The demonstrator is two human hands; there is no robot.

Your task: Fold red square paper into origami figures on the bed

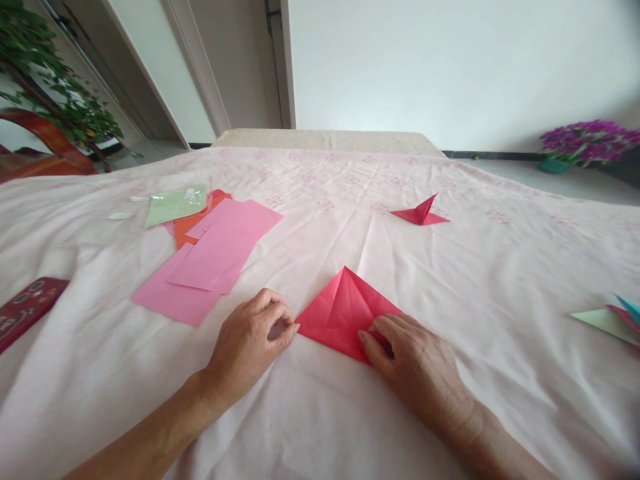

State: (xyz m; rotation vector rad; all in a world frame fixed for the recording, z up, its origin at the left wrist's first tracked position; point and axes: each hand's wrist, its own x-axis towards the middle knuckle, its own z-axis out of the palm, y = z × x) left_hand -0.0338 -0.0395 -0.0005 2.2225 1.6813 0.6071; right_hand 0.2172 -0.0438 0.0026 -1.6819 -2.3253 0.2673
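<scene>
A red sheet of origami paper (335, 307), creased and folded into a triangle-like shape, lies in front of me on the cloth. My left hand (257, 333) pinches its left corner between thumb and fingertips. At the paper's right side, my right hand (415, 357) grips the lower right edge, thumb on top and fingers curled; that corner is hidden under the hand. Farther back and to the right rests a folded red paper piece (421, 213) with one flap standing up.
Pink paper sheets (225, 247) overlap orange paper (187, 230) and a clear packet of green paper (176, 204) at the left. A red phone (30, 310) lies at the left edge. Folded coloured papers (610, 321) sit at the right edge. A pale patterned tablecloth (320, 427) covers the surface.
</scene>
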